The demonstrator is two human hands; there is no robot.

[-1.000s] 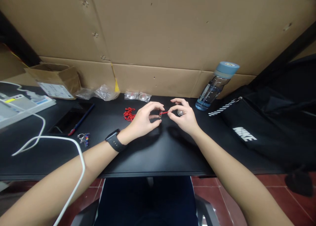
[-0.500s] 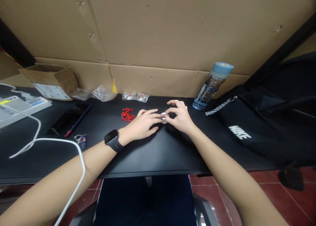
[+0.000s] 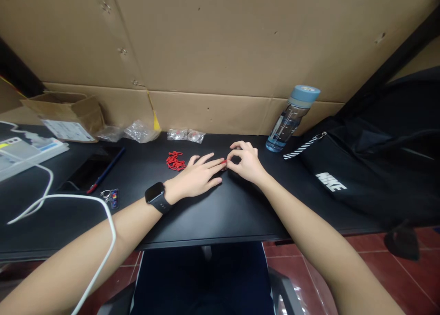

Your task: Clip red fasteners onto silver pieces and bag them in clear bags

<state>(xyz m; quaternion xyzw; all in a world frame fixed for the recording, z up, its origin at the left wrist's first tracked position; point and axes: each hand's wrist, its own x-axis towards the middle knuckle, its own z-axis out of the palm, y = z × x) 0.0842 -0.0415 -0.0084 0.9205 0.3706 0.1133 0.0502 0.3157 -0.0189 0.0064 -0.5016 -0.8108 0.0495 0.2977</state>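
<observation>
My left hand [image 3: 199,175] lies palm down on the black table with its fingers stretched out, their tips at a short piece of red cord [image 3: 224,161]. Thumb and index finger of my right hand [image 3: 246,163] are pinched together at the other end of that cord. Something small under the fingertips is mostly hidden. Left of my left hand, close to its thumb side, sits a small heap of knotted red cords [image 3: 176,161]. Behind it lie two clear packets with round pieces inside [image 3: 186,135].
A water bottle [image 3: 292,118] and a black Nike bag [image 3: 343,168] stand to the right. On the left are a cardboard box [image 3: 68,115], crumpled plastic [image 3: 139,131], a phone [image 3: 87,168], a pen [image 3: 106,170] and a keyring [image 3: 112,198]. A white cable [image 3: 112,232] crosses my left forearm.
The shiny round disc that showed between my fingertips is now almost covered. The red cord there looks drawn out a little between the hands. The view has shifted slightly.
</observation>
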